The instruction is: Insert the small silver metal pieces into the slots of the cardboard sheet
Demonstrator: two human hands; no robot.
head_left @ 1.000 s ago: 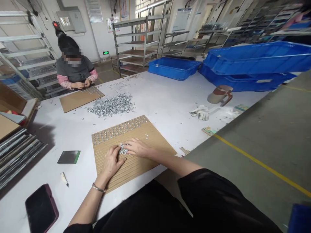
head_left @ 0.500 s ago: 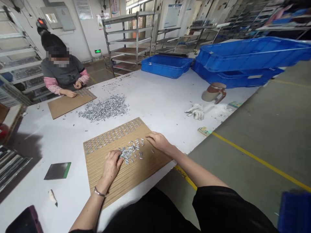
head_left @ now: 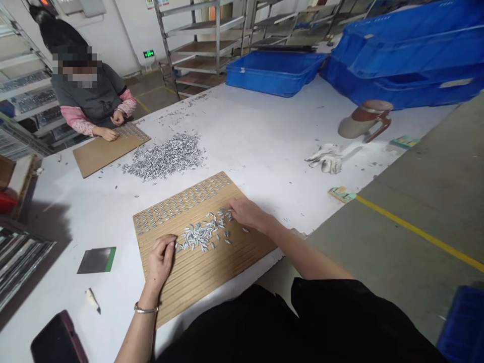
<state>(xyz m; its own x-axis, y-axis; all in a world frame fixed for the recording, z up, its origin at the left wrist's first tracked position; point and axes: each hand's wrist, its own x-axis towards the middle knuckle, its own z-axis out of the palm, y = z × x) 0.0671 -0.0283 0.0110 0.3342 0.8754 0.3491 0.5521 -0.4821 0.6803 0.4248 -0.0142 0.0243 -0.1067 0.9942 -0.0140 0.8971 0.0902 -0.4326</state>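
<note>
Silver-grey pieces (head_left: 198, 236) are heaped on the ribbed board (head_left: 192, 282) between left hand (head_left: 161, 258) and right hand (head_left: 247, 213), apparently for short reach by both, whose fingers are held narrow at the heap's ends, though whether any piece is gripped cannot be determined.

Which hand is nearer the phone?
Left. Left hand: over the left side of the cardboard, ahead and right of the phone. Right hand: farther off, by the right end of the loose pieces.
</note>
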